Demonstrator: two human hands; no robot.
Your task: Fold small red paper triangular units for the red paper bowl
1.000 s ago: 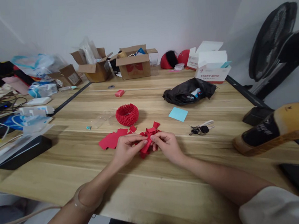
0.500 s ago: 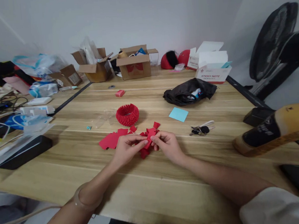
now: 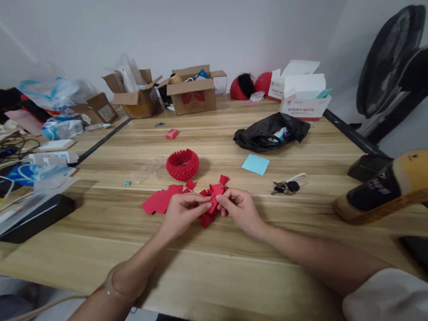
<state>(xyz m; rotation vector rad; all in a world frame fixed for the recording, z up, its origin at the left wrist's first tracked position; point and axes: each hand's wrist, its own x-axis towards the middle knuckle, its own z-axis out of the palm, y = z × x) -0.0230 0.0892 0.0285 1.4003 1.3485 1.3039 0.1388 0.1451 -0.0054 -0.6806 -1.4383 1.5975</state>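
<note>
Between the fingertips of both hands is a small piece of red paper (image 3: 214, 203). My left hand (image 3: 184, 211) pinches its left side, and my right hand (image 3: 239, 210) pinches it from the right. Beneath and around the fingers lies a heap of small red paper pieces (image 3: 206, 221), partly covered by the hands. Flat red paper sheets (image 3: 157, 201) lie overlapping just left of the heap. Behind the hands stands a round red bowl shape (image 3: 182, 166) built from many folded paper pieces.
A blue paper square (image 3: 256, 164), keys (image 3: 287, 186) and a black bag (image 3: 271, 132) lie to the right. A drink bottle (image 3: 394, 186) lies near the right edge, by a fan (image 3: 391, 62). Cardboard boxes (image 3: 191, 97) line the back. A black case (image 3: 36, 218) sits left.
</note>
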